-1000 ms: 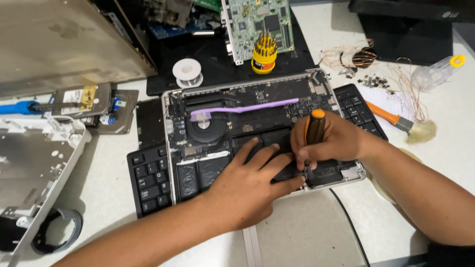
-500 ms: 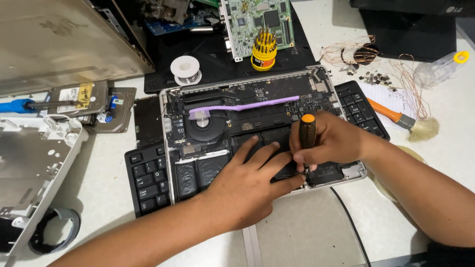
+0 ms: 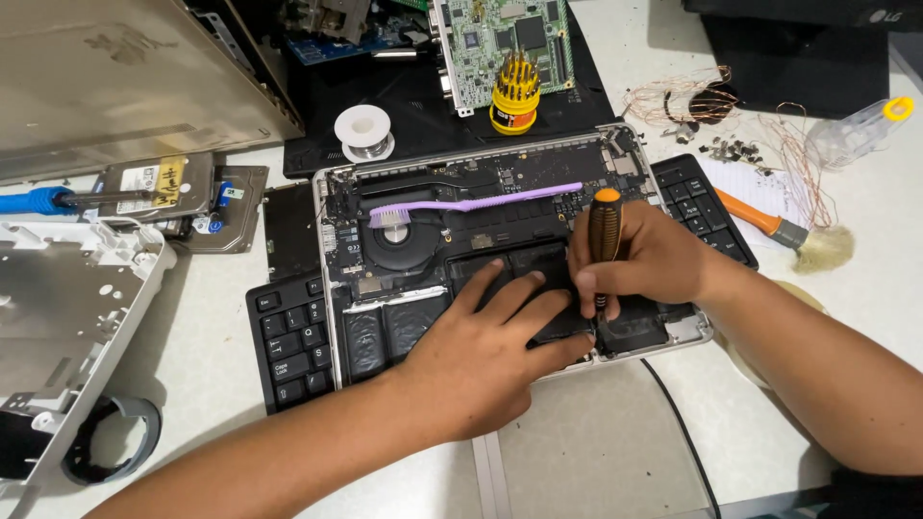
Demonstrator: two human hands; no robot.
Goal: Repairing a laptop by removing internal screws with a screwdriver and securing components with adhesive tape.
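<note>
Two hands are working on the opened laptop (image 3: 481,183): right hand (image 3: 642,261) is pinching the screwdriver (image 3: 604,231) upright; left hand (image 3: 490,354) is pressing, fingers spread, on its batteries (image 3: 385,332).

Brightness: even, bright indoor light from above.
Shadows: soft, short, under the forearms near the table (image 3: 817,192).
Glare: mild sheen on the metal panel (image 3: 125,77), far left.
Focus: sharp centre; slight softness and wide-angle bending at edges.

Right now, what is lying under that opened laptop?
A black keyboard sticks out from under the opened laptop on both sides, keys showing. Its middle is covered by the laptop, so whatever else lies beneath cannot be seen.
</note>
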